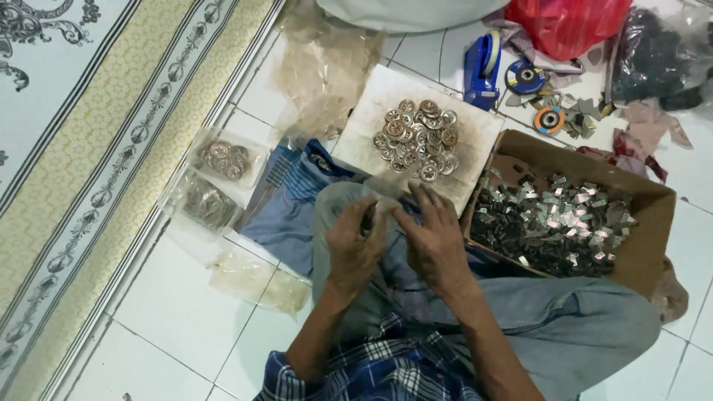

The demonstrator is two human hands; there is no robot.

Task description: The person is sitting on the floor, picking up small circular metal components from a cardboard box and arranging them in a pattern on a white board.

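I sit on a tiled floor with my hands together over my lap. My left hand (pixel 355 245) and my right hand (pixel 432 236) both pinch a small clear plastic bag (pixel 381 194) between their fingers. What the bag holds is hidden. Just beyond my hands, a white board (pixel 364 141) carries a heap of round metal rings (pixel 417 138). A cardboard box (pixel 645 238) full of small shiny metal clips (pixel 553 223) stands to my right, touching my knee.
Two filled clear bags (pixel 215 178) lie left of my knee, with empty bags (pixel 256 278) nearer. A patterned mat (pixel 89 148) runs along the left. A blue tape dispenser (pixel 483 70), grinding discs (pixel 538 96), a red bag (pixel 568 26) and a dark bag (pixel 657 56) sit behind.
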